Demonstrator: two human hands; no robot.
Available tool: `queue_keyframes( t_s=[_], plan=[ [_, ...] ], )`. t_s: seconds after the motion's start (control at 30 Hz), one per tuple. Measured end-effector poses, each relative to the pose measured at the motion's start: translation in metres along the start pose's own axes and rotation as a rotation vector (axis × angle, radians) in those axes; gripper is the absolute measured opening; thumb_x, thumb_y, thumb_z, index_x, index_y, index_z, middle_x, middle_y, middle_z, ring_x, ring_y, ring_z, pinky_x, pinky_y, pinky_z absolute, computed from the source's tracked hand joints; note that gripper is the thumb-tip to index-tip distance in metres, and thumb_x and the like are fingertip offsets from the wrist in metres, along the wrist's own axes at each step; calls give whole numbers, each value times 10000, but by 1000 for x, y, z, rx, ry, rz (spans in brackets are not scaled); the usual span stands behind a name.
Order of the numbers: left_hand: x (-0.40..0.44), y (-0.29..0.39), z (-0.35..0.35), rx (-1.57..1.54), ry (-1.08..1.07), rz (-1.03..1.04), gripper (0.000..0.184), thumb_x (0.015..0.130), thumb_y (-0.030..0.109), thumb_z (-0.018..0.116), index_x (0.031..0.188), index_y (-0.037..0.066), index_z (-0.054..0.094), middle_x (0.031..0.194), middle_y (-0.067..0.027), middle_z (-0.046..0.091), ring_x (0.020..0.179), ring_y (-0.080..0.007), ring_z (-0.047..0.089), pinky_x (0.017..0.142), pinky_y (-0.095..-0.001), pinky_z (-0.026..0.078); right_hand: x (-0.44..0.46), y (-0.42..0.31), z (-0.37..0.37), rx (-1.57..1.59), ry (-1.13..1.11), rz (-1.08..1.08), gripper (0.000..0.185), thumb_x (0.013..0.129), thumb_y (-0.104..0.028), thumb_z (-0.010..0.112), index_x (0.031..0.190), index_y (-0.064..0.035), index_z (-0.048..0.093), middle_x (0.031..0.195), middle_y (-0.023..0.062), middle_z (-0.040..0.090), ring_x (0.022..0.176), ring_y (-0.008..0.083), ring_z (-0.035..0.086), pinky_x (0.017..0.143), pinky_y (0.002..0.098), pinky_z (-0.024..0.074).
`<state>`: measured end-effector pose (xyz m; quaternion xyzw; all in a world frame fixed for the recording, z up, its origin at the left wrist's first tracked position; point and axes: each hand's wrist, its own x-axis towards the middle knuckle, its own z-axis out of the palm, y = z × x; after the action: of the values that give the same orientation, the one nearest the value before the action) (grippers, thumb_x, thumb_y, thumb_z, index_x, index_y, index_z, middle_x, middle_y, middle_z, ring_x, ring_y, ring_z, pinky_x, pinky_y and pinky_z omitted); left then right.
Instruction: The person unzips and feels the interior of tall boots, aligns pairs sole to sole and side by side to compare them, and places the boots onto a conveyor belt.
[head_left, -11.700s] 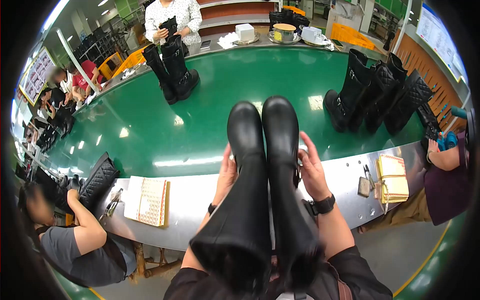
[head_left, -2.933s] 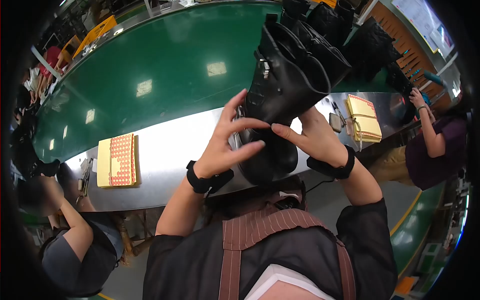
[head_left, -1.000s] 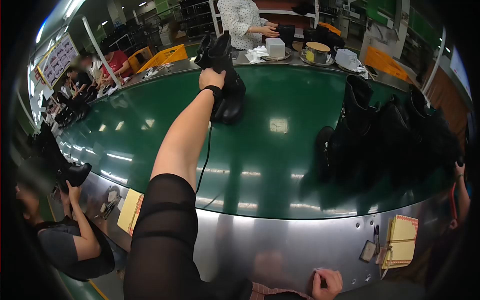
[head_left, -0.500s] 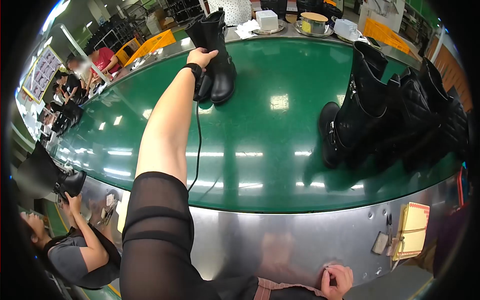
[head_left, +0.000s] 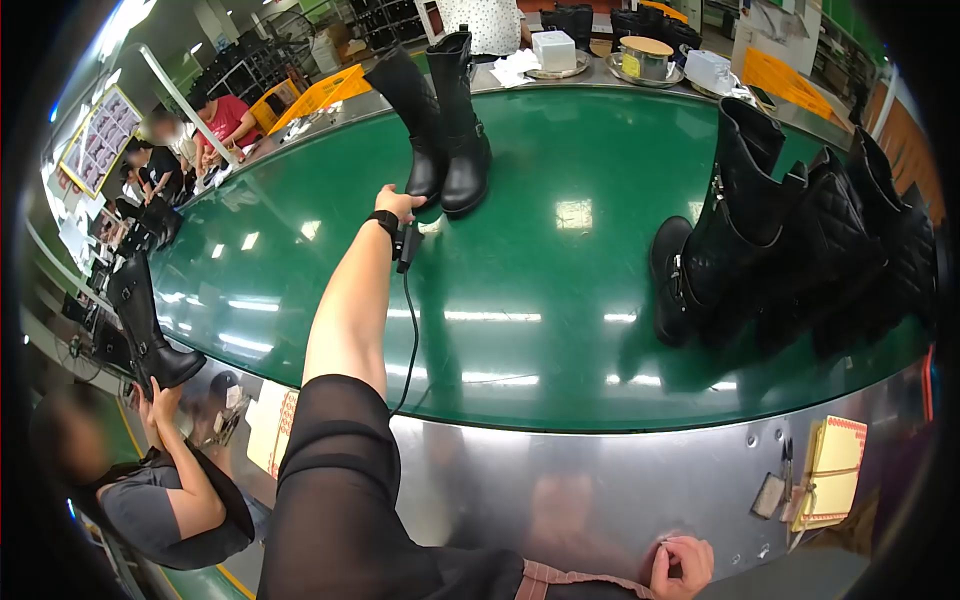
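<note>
A pair of tall black boots [head_left: 455, 130] with buckle straps stands upright on the green table surface. My left hand [head_left: 400, 203] is just in front of the toe of the left boot, thumb apart from the bent fingers; part of the fingers is hidden. It grips nothing that I can see. On that wrist is a black strap, and a small black device [head_left: 405, 250] with a cord hangs beside it. My right hand [head_left: 684, 566] rests loosely curled at the metal edge near my body, with nothing visible in it.
More black boots [head_left: 740, 210] stand in a group at right. A yellow notepad [head_left: 831, 474] and a small brush-like tool [head_left: 768, 495] lie on the metal ledge. At left, a co-worker's hands hold a boot [head_left: 150, 330]. Yellow crates [head_left: 325, 97] stand along the far side.
My left hand has let go of the boot's shaft and drawn back toward me, down to the toe. The boots stay in place; the view has shifted slightly. The co-worker's boot has tilted upright.
</note>
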<state>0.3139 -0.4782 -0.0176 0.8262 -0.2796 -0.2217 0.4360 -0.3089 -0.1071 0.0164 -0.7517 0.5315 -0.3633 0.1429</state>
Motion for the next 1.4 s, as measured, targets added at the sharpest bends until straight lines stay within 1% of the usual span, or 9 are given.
queue_keyframes(
  t_s=[0.13, 0.27, 0.37, 0.63, 0.87, 1.1, 1.17, 1.23, 1.4],
  plan=[
    [-2, -5, 20, -183, -73, -66, 857, 676, 18, 828, 1386, 79, 352, 861, -82, 646, 615, -155, 604, 474, -288, 494, 1, 1, 2, 0, -45, 22, 116, 747, 29, 689, 848, -15, 656, 854, 123, 671, 628, 256, 567, 614, 336, 464],
    [6, -11, 39, -259, 101, -79, 864, 647, -69, 797, 1376, 89, 361, 1267, -191, 372, 666, -223, 635, 526, -298, 587, 2, 2, 4, -8, -52, 6, 117, 749, 22, 692, 852, -15, 650, 861, 126, 668, 629, 256, 562, 615, 336, 458],
    [4, -6, 48, -249, 218, -120, 848, 627, -70, 806, 1346, 102, 390, 1300, -193, 307, 736, -266, 642, 588, -304, 610, 0, 3, 5, -24, -72, 34, 117, 758, 22, 687, 860, -17, 645, 854, 129, 664, 632, 263, 561, 614, 343, 455],
    [20, -7, 63, -238, 430, -222, 817, 580, -92, 815, 1283, 133, 464, 1311, -182, 317, 964, -317, 593, 712, -340, 577, -7, 8, 4, -11, -142, 130, 92, 819, -45, 663, 902, -20, 634, 903, 146, 654, 752, 309, 588, 701, 377, 463],
    [27, -18, 61, -500, 311, -174, 869, 647, -154, 712, 1393, 150, 387, 1328, -178, 315, 911, -314, 619, 719, -364, 577, -8, 9, 1, 7, -155, 173, 101, 836, -75, 655, 915, -17, 631, 911, 161, 647, 816, 339, 594, 742, 395, 464],
    [27, -23, 40, -942, 198, -206, 583, 745, -236, 458, 1284, -16, 476, 1188, -236, 510, 794, -347, 640, 631, -404, 608, -11, 16, -3, 37, -210, 153, 125, 846, -89, 653, 947, -18, 631, 949, 158, 650, 828, 333, 597, 762, 389, 461],
    [16, -15, 23, -699, 178, -234, 370, 819, -127, 468, 1184, -69, 499, 1102, -248, 571, 815, -359, 663, 608, -439, 603, -13, 17, -3, 32, -229, 133, 137, 849, -95, 654, 960, -17, 632, 963, 156, 651, 833, 331, 598, 772, 384, 459],
    [8, -3, 5, -579, 140, -230, 280, 857, -73, 473, 1133, -95, 511, 1058, -254, 601, 825, -366, 675, 597, -457, 600, -13, 16, 7, 18, -106, 106, 92, 727, -19, 653, 793, -48, 597, 796, 66, 615, 600, 226, 497, 626, 346, 375],
    [-83, 75, -5, -468, 9, 15, 213, 881, 273, 587, 868, 70, 649, 729, -17, 582, 690, -182, 547, 640, -324, 427, -13, 11, 0, -42, -38, 158, 89, 736, -50, 689, 779, -74, 615, 757, 59, 631, 659, 242, 571, 605, 334, 400]
  ],
)
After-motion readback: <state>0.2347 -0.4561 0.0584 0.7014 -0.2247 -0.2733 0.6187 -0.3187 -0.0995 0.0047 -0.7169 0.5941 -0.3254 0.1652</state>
